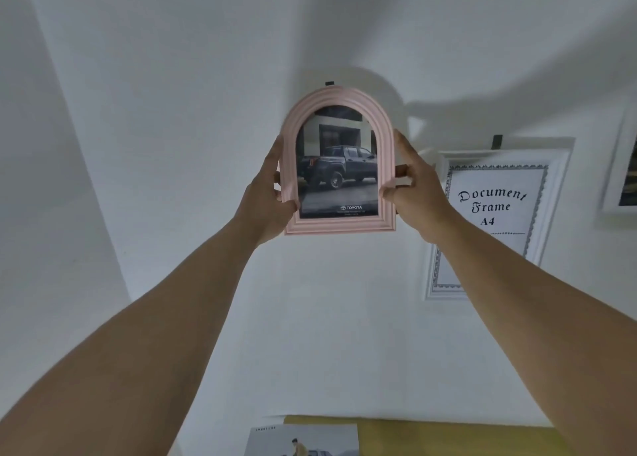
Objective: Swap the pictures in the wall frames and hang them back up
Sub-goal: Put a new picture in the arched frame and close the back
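Note:
A pink arched frame holds a picture of a dark pickup truck with a Toyota logo. I hold it up against the white wall, just under a small black hook. My left hand grips its left edge and my right hand grips its right edge. To the right hangs a white frame from a black hook; its sheet reads "Document Frame A4". My right forearm covers that frame's lower part. A loose picture lies at the bottom.
Another white frame is cut off by the right edge. A yellow surface lies below, with the loose picture resting on it. A wall corner runs down the left side.

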